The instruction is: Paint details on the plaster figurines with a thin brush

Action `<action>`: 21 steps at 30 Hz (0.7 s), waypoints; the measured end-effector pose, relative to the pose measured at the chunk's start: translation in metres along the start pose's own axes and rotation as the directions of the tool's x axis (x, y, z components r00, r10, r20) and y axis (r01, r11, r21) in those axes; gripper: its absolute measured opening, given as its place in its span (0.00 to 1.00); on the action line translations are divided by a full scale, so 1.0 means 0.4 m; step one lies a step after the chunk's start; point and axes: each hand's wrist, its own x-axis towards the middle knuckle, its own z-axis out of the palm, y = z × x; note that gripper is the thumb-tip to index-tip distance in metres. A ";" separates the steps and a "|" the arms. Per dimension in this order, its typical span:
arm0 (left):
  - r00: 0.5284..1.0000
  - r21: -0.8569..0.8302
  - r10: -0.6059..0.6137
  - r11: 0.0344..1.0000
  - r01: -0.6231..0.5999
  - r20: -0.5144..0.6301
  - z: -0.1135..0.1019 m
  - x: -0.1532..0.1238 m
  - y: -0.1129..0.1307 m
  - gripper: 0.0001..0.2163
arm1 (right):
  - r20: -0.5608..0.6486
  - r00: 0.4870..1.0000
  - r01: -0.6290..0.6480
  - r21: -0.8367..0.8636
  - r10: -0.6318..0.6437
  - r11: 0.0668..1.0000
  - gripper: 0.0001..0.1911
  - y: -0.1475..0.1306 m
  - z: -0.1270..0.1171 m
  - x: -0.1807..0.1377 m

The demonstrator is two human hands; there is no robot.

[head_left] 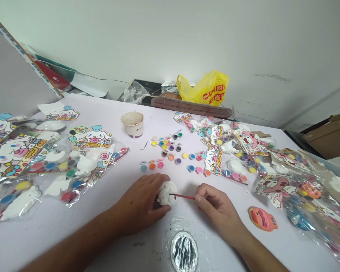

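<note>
Small white figurine [167,192], perhaps plaster, on the pale tabletop [116,109], thin red-handled brush [184,197] tip against its side.

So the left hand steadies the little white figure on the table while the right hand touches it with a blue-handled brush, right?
Not quite: the brush has a red handle, not a blue one, as the head view shows. The rest holds: the left hand cups the white figure on the table, and the right hand holds the brush with its tip against the figure.
</note>
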 end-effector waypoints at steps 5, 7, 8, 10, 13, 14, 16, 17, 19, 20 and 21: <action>0.999 0.012 0.038 0.999 -0.038 -0.004 0.016 -0.003 0.010 0.22 | 0.023 1.000 0.007 -0.016 -0.006 1.000 0.21 -0.003 0.007 -0.001; 0.999 0.007 0.043 0.999 -0.043 -0.007 0.019 -0.004 0.011 0.22 | 0.024 1.000 0.004 -0.032 -0.003 0.999 0.21 -0.004 0.007 -0.002; 0.999 0.003 0.040 0.999 -0.040 -0.006 0.019 -0.004 0.011 0.22 | 0.025 1.000 0.001 -0.042 0.000 0.999 0.21 -0.004 0.007 -0.002; 1.000 -0.002 0.031 1.000 -0.031 0.000 0.018 -0.004 0.010 0.22 | 0.033 0.999 0.001 -0.059 0.001 0.998 0.21 -0.005 0.006 -0.001; 1.000 -0.004 0.027 1.000 -0.027 -0.001 0.016 -0.003 0.009 0.21 | 0.042 0.999 0.004 -0.066 -0.001 0.998 0.21 -0.008 0.007 0.001; 1.000 -0.005 0.030 1.000 -0.030 -0.003 0.016 -0.003 0.009 0.22 | 0.044 0.999 0.004 -0.067 -0.001 0.998 0.21 -0.009 0.008 0.002; 0.999 -0.005 0.035 0.999 -0.035 -0.006 0.016 -0.003 0.010 0.22 | 0.043 0.999 0.007 -0.071 -0.004 0.997 0.21 -0.009 0.009 0.004; 0.999 -0.005 0.035 0.999 -0.035 -0.007 0.017 -0.003 0.010 0.22 | 0.044 0.999 0.008 -0.075 -0.005 0.997 0.21 -0.009 0.009 0.004; 0.999 -0.007 0.033 0.999 -0.033 -0.008 0.017 -0.003 0.009 0.22 | 0.043 0.999 0.010 -0.081 -0.006 0.997 0.21 -0.008 0.009 0.004; 0.999 -0.008 0.032 0.999 -0.032 -0.007 0.017 -0.003 0.009 0.22 | 0.042 0.999 0.009 -0.079 -0.006 0.997 0.21 -0.007 0.009 0.004; 1.000 -0.010 0.031 0.999 -0.031 -0.007 0.018 -0.002 0.008 0.22 | 0.041 0.999 0.007 -0.076 -0.004 0.997 0.21 -0.006 0.008 0.003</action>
